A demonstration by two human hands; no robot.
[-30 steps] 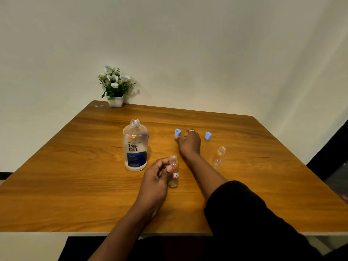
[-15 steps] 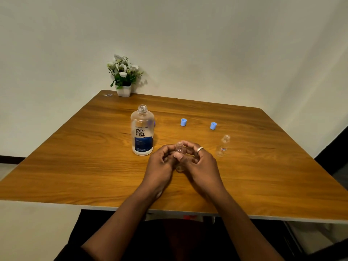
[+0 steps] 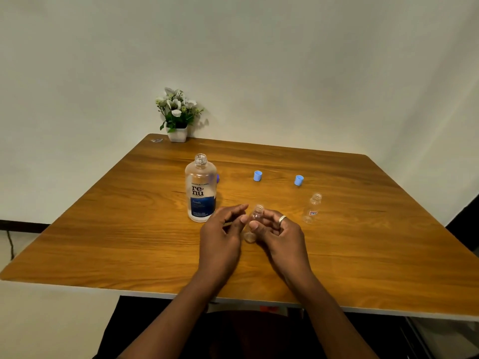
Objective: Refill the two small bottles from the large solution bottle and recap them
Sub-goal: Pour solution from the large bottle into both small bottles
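Pinching a tilted, uncapped small bottle [image 3: 255, 216] between thumb and curled fingers, the right hand [image 3: 281, 235] holds it at mid-desk [image 3: 129, 229]. The left hand [image 3: 221, 234] is just beside it, fingers loosely straight, gripping nothing. The large solution bottle [image 3: 201, 189] stands open to the left. A second small bottle [image 3: 312, 209] stands to the right, with two blue caps [image 3: 257, 175] [image 3: 298, 180] farther back.

The large solution bottle [image 3: 201, 189] stands upright and uncapped left of centre on the desk [image 3: 124, 229]. It is clear plastic, with "renu" printed dark above a blue label band. The held small bottle [image 3: 255, 221] is clear and uncapped and tilts slightly, mouth up. The right hand [image 3: 281, 235] pinches it, and the left hand [image 3: 221, 230] has its thumb tip just beside it. The second small bottle [image 3: 312, 209], also clear and open with a tiny red-and-blue label, stands apart to the right. Farther back lie the left blue cap [image 3: 257, 175] and the right blue cap [image 3: 298, 180], well apart.
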